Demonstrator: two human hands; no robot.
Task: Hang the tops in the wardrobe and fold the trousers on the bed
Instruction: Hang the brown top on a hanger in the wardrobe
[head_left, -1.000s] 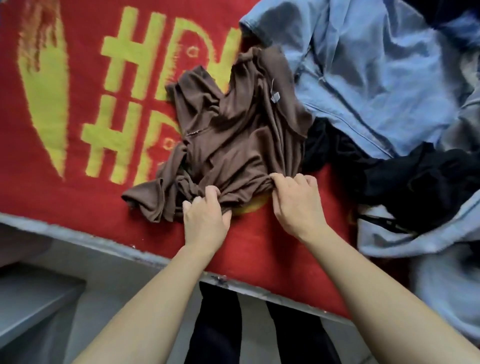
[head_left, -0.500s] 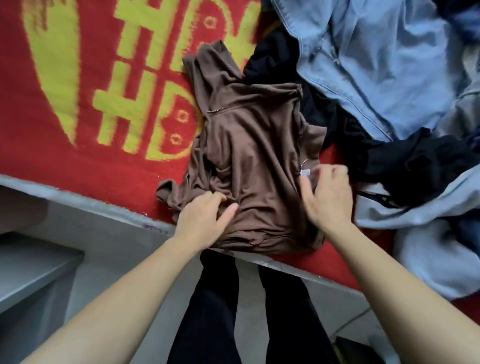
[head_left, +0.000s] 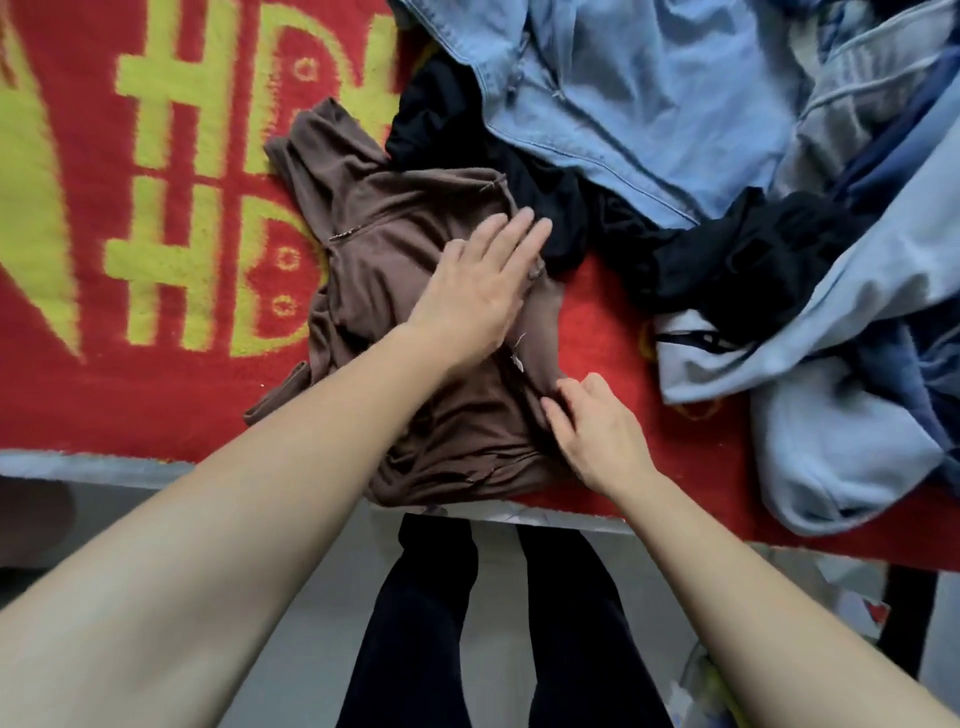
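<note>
On the red blanket (head_left: 156, 405), at the bed's near edge, lies the brown garment (head_left: 395, 249), flatter than half a second ago. The left hand (head_left: 467, 296), then at its lower left hem, now lies across its middle, fingers straight and pressing, tips just beside a black garment (head_left: 727, 260). The right hand (head_left: 597, 436) has dropped lower along the right edge, fingers bent, pinching the brown cloth. Blue denim (head_left: 649, 104) is heaped to the right.
</note>
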